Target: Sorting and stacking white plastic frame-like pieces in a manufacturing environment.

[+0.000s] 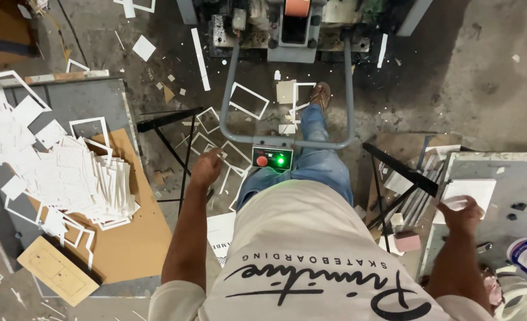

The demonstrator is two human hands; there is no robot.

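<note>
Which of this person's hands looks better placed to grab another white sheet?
Probably the right hand: it already rests on the stack of white sheets on the grey table. The left hand hangs empty in the air near the control box, apart from any sheet.

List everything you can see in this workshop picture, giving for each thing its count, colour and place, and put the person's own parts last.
Card pile: one heap, white, on the left table.
Brown board: one, brown, under the pile.
Small board: one, tan, left table's near corner.
Card frames: many, white, scattered on the floor.
Machine: one, grey, top centre.
Bar: one, grey, looped out from the machine.
Button box: one, black with red and green buttons, on the bar.
White sheets: small stack, right table.
Tape roll: one, pale, bottom right.
Foot: one, sandalled, on the floor.
Left hand: near the button box, holding nothing.
Right hand: on the white sheets.
</note>
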